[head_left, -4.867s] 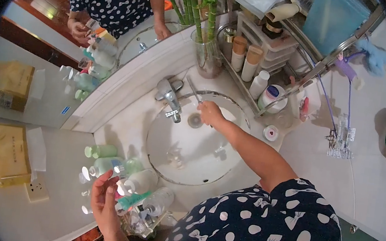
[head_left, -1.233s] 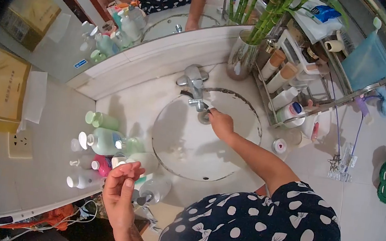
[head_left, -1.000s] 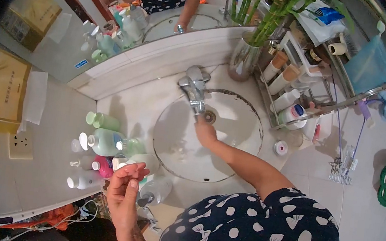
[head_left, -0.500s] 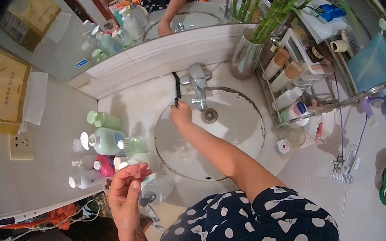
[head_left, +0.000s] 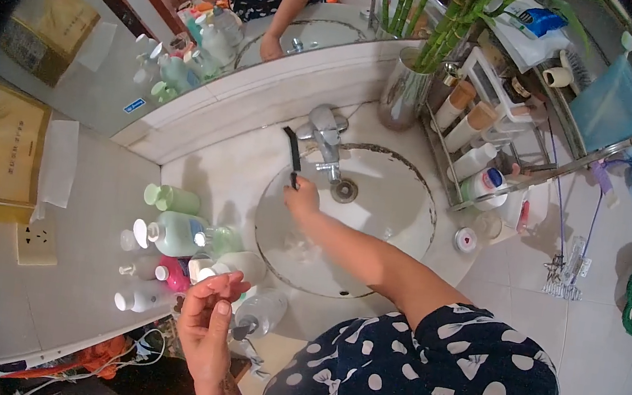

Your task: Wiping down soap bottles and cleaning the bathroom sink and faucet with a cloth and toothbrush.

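My right hand (head_left: 303, 199) reaches over the left side of the white oval washbasin (head_left: 397, 243), closed around the lower end of a slim black brush-like tool (head_left: 293, 150). Its far end points away toward the backsplash and rests at or just above the counter left of the chrome faucet (head_left: 327, 134). A metal drain (head_left: 344, 190) lies under the spout. At the lower left my left hand (head_left: 210, 319) is raised with fingers loosely curled and the thumb apart; nothing shows in it. Just behind it is a clear pump bottle (head_left: 261, 311).
Several bottles crowd the left counter, among them a pale green pump bottle (head_left: 177, 233). A glass vase (head_left: 403, 98) with bamboo stems and a metal rack (head_left: 446, 162) of cosmetics stand at the back right. A small round jar (head_left: 465, 239) sits right of the basin. Behind runs a mirror (head_left: 248, 39).
My right hand and the black tool have shifted slightly right and toward me, and the tool's tilt has changed a little. My left hand stays almost where it was.
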A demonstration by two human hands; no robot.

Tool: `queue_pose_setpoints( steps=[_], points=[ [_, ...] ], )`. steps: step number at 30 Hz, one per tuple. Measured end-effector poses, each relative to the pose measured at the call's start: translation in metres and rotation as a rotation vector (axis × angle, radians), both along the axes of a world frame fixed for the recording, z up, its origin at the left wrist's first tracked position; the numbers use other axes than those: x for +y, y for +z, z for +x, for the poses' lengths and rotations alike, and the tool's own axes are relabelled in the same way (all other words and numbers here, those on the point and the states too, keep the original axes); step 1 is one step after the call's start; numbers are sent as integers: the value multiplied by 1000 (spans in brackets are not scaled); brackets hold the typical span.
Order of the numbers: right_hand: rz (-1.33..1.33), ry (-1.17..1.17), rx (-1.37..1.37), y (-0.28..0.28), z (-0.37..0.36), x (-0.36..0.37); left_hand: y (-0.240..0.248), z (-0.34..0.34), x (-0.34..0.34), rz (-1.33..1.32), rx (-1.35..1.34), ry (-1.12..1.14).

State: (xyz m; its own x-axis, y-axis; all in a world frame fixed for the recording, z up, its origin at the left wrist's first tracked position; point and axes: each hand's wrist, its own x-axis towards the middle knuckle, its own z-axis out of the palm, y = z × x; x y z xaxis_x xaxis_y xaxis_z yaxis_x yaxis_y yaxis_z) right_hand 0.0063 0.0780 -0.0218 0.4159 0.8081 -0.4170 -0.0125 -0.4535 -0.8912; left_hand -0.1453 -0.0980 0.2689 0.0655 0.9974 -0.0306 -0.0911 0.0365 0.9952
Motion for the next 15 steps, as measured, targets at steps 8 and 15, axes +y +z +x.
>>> queue_pose_setpoints(
  steps=[8,15],
  points=[
    [2,-27,207,36,11,6,3,7,0,-47,47,25],
    [22,84,73,22,8,-46,0,1,-5,-36,38,38]
  ],
)
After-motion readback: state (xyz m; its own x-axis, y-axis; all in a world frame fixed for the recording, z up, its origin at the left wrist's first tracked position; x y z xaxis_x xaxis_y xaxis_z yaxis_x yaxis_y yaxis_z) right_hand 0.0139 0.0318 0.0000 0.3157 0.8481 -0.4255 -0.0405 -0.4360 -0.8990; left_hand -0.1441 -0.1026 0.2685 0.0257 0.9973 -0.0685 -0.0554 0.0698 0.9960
